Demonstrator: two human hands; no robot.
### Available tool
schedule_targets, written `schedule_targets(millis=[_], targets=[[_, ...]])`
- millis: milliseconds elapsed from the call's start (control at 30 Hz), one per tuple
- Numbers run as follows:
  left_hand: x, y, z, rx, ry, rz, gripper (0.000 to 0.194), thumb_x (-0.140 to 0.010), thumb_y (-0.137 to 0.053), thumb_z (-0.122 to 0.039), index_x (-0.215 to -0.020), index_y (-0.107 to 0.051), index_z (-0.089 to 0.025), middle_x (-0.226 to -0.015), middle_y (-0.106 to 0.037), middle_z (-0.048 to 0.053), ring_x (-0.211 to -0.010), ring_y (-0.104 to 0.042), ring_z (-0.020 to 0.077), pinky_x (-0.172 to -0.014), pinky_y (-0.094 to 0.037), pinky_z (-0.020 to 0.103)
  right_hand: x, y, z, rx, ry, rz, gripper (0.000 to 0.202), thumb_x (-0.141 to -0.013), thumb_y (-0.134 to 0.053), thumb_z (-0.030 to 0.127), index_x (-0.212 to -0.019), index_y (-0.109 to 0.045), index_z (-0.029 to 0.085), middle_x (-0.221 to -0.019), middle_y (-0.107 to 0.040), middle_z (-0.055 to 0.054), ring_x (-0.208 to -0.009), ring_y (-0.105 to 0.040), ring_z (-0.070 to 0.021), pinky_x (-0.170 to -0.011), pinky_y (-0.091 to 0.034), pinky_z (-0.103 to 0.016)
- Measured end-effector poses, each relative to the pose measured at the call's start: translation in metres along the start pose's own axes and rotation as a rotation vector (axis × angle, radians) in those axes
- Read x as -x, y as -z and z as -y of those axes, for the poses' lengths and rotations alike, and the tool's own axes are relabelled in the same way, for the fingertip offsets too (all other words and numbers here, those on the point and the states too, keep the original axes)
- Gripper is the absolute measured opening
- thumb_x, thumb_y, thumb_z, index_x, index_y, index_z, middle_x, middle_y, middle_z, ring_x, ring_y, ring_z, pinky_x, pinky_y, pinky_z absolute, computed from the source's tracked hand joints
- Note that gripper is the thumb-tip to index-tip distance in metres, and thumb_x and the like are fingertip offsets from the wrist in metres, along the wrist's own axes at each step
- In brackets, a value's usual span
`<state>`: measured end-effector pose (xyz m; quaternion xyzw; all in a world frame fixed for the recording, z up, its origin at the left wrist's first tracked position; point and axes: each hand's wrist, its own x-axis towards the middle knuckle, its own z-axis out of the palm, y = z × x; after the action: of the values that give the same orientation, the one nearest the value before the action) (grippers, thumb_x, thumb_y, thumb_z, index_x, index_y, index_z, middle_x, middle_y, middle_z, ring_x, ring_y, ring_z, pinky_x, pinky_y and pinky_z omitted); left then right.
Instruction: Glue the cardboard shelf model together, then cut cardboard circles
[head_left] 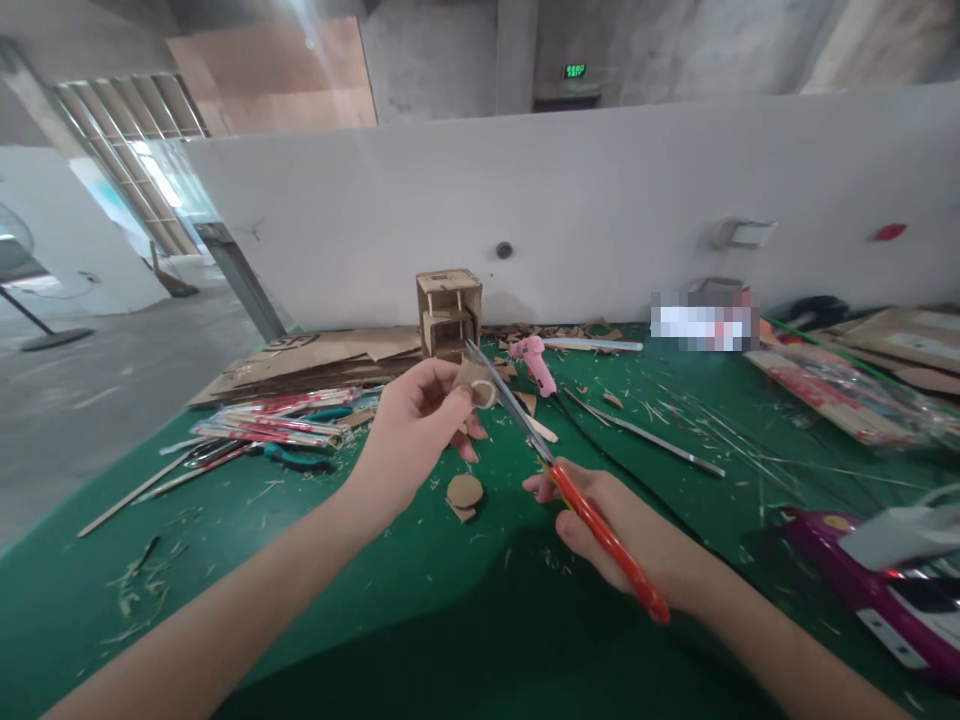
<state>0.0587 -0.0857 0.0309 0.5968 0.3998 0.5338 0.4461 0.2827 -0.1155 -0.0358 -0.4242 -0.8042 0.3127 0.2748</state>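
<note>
Between the thumb and fingers of my left hand (411, 425) is a small brown cardboard piece (470, 374), which looks curled, with a pale ring at its right end. My right hand (611, 515) grips scissors (604, 535) with red handles. Their long metal blades point up and left, alongside the cardboard piece; I cannot tell whether they touch it. Below my hands, a round cardboard disc (465, 491) lies on the green table over another scrap. Behind my left hand stands an open-fronted cardboard box (450, 290) with a shelf and thin sticks.
A pink glue gun (537, 365) lies right of the box, its black cord trailing rightward. Wrapped sticks (277, 415) and teal-handled pliers (296, 458) lie at left before stacked cardboard (315, 360). A purple power strip (832, 560) sits at right. A white partition (600, 200) stands behind.
</note>
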Motion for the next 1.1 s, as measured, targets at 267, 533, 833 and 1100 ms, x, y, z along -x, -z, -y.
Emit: schedule_targets(millis=[267,533,833,1100], targets=[[-0.0016,0.0001,-0.0015,0.038,0.012,-0.040,0.009,-0.086,-0.056,-0.022,-0.083,-0.063,-0.017,-0.060,-0.056,-0.002,-0.049,-0.051,0.0075,-0.045,-0.043,0.018,0.0034,0.0026,-0.0007,0.053,0.044,0.010,0.030,-0.090,-0.050,0.047,-0.100,-0.059,0.020,-0.094,-0.065,-0.010,-0.085,-0.065,-0.0254,-0.069,-0.051,-0.034],[-0.0017,0.0004,0.0011,0.001,-0.048,-0.075,0.016,-0.087,-0.061,-0.030,-0.096,-0.065,-0.018,-0.065,-0.060,-0.001,-0.053,-0.053,0.0079,-0.049,-0.045,0.020,0.0018,0.0069,0.0027,0.103,0.075,0.046,0.033,-0.092,-0.044,0.047,-0.103,-0.058,0.019,-0.104,-0.064,-0.013,-0.093,-0.064,-0.0277,-0.073,-0.051,-0.036],[-0.0014,-0.0009,-0.0004,-0.056,-0.103,-0.134,0.020,-0.083,-0.066,-0.029,-0.096,-0.057,-0.016,-0.081,-0.068,0.001,-0.066,-0.064,0.0091,-0.065,-0.056,0.021,0.0009,0.0046,0.0006,0.080,0.043,0.045,0.038,-0.093,-0.044,0.050,-0.106,-0.059,0.018,-0.102,-0.064,-0.013,-0.087,-0.064,-0.0259,-0.070,-0.051,-0.035],[-0.0022,-0.0008,0.0037,-0.016,-0.138,-0.165,0.019,-0.083,-0.068,-0.029,-0.096,-0.059,-0.018,-0.084,-0.069,0.001,-0.069,-0.065,0.0093,-0.065,-0.057,0.020,0.0011,0.0055,0.0031,0.093,0.047,0.021,0.039,-0.092,-0.044,0.053,-0.103,-0.060,0.018,-0.097,-0.065,-0.011,-0.084,-0.064,-0.0249,-0.069,-0.049,-0.033]])
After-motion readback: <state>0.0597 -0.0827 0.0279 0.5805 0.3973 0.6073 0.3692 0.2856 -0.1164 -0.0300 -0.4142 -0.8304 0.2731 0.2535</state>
